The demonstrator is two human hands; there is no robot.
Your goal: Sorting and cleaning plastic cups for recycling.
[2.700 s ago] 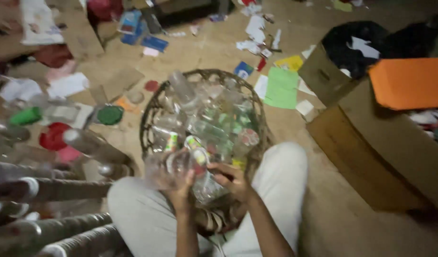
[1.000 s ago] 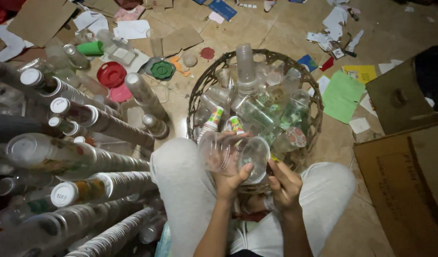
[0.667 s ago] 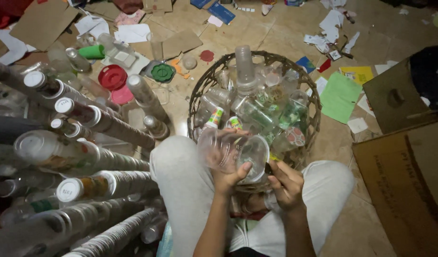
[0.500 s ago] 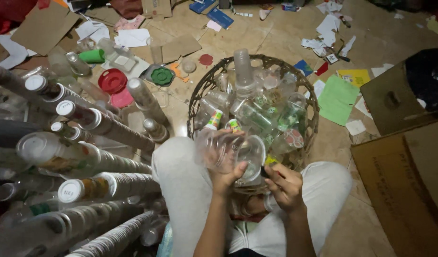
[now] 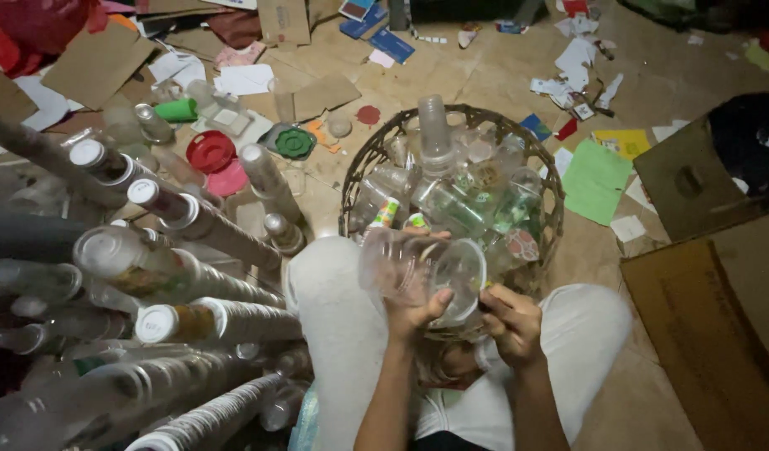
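Sorting, I'd say: left hand (image 5: 413, 305) closed around a clear plastic cup (image 5: 426, 269) held over the basket (image 5: 551, 188), right hand (image 5: 510, 321) pinching its rim beside it.

Left blocked: stacked cup columns (image 5: 175, 276) jut toward knees. Far: wicker basket (image 5: 551, 188) crammed w/ plastic cups. Right: cardboard box (image 5: 710, 326) close in. Open floor only betw. basket & box.
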